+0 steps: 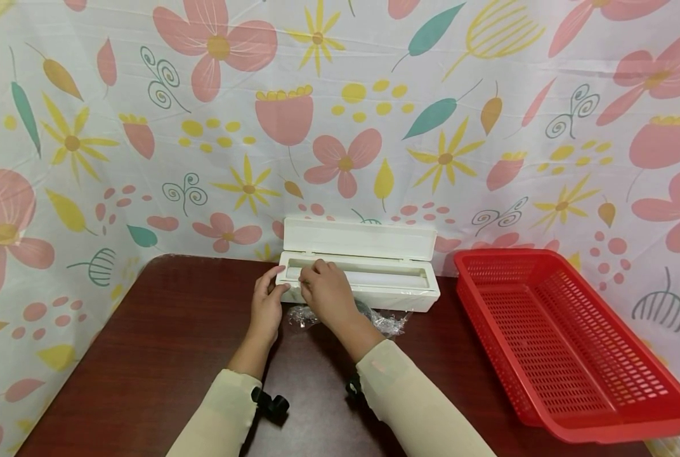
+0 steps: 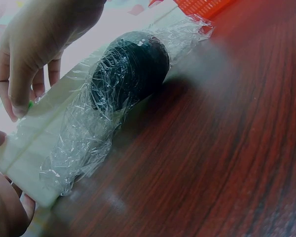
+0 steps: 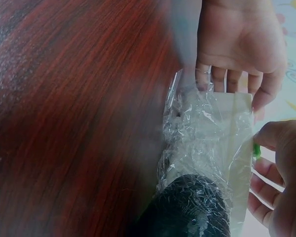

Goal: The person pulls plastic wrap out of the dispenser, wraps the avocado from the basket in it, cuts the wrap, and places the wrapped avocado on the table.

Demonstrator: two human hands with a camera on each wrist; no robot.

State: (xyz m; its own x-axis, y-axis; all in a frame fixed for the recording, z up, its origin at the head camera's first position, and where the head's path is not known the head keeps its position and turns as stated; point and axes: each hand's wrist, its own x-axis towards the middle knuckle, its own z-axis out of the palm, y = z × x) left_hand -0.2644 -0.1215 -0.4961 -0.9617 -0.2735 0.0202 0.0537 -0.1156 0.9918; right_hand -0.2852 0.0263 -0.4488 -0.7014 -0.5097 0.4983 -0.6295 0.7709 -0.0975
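A white cling film dispenser (image 1: pixel 391 298) stands at the table's back with its lid (image 1: pixel 359 238) raised and a film roll (image 1: pixel 382 279) inside. My left hand (image 1: pixel 266 308) grips its left end, thumb at the front and fingers around the end. My right hand (image 1: pixel 330 295) reaches over the front edge, pinching a small green slide cutter (image 3: pixel 257 150), mostly hidden under the fingers. Against the dispenser's front lies a dark, rounded object (image 2: pixel 138 69) covered by crinkled cling film (image 2: pixel 89 138). In the head view my right hand and wrist hide most of that object.
A red perforated plastic basket (image 1: pixel 545 343) stands on the right side of the dark red-brown wooden table (image 1: pixel 140 355). Behind the table hangs a flower-patterned cloth (image 1: pixel 346 127), close to the raised lid. Black wrist cameras (image 1: pixel 271 403) sit at both cuffs.
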